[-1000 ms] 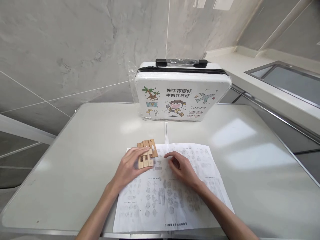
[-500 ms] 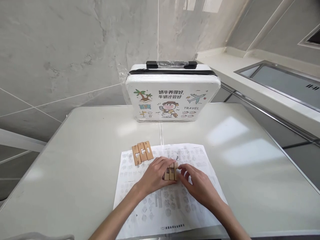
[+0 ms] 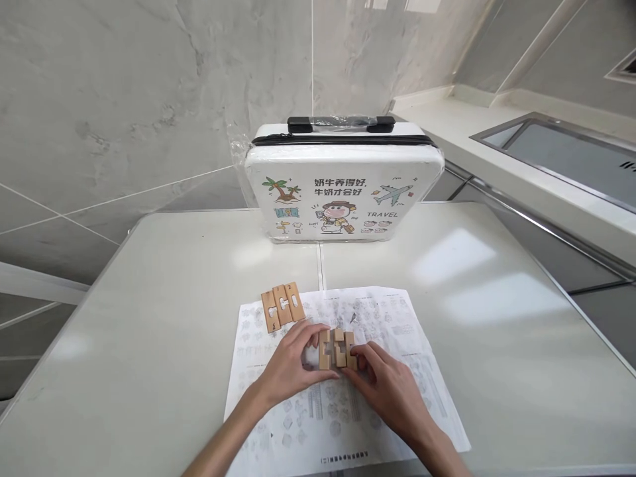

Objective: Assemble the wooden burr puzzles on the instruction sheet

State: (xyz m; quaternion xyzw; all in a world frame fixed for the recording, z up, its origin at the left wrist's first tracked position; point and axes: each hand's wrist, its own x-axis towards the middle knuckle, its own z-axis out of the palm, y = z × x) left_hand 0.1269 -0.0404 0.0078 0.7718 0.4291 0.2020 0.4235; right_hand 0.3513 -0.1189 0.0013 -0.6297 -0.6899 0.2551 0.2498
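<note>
Three notched wooden puzzle pieces stand side by side over the printed sheet [image 3: 348,424]. My left hand [image 3: 293,361] pinches the left piece [image 3: 324,358] between the thumb below and the fingertips above. A narrow gap parts it from the middle piece [image 3: 340,334]. On the other side, my right hand [image 3: 382,377] closes its thumb and fingers on the right piece [image 3: 350,341], its thumb near the bottom of the middle one. Further up to the left lie three flat slotted wooden pieces [image 3: 283,306] with dark handwritten marks, side by side and partly over the sheet's corner.
A white suitcase [image 3: 342,165] with cartoon prints and a black handle stands at the back of the pale table [image 3: 149,331]. Clear plastic wraps it. To the right runs a counter [image 3: 447,109] with a sink [image 3: 556,149]. A tiled wall rises behind.
The left hand has shifted left and lower, uncovering more of the pieces. A gap has opened between the left piece and the others. My right hand has closed in on the right piece.
</note>
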